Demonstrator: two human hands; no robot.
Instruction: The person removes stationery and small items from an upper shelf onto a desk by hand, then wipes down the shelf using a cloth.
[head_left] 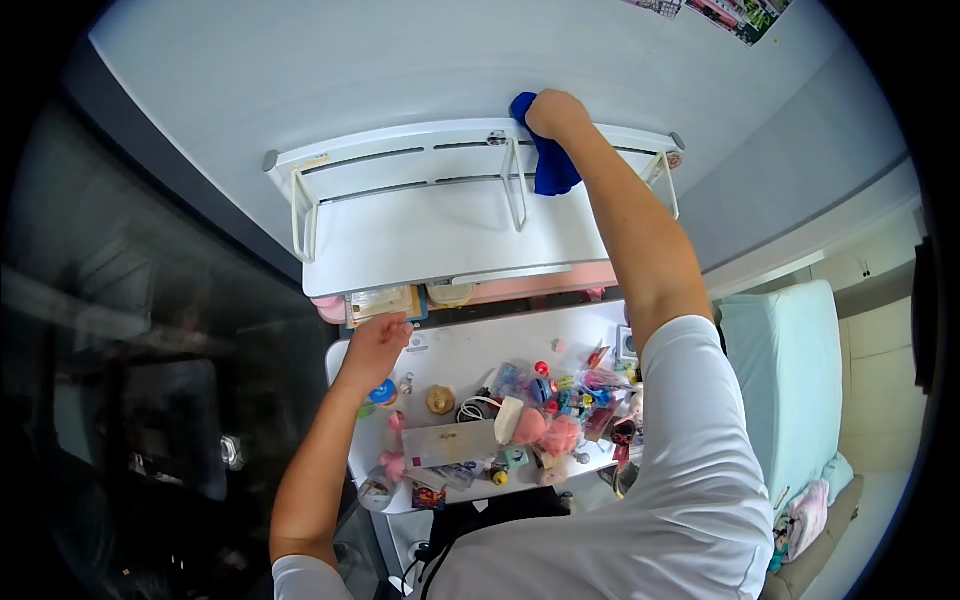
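My right hand [557, 114] is closed around a blue cloth [555, 168] at the top rail of a white shelf [410, 235]. Part of the cloth hangs down in front of the shelf's back panel, and a bit shows to the left of my fist. Lower down, my left hand [378, 347] hovers above the left part of the white desk [470, 350], its fingers curled in. Whether anything is inside those fingers is hidden. White wire brackets [517, 185] stand on the shelf, one of them just left of the cloth.
Many small items cover the desk: a clear plastic box [450, 443], a round gold object [440, 400], pink plush pieces [560, 435] and a blue round lid [383, 391]. Books [385, 302] sit under the shelf. A bed [790, 380] stands at right; a dark glossy panel [150, 400] is at left.
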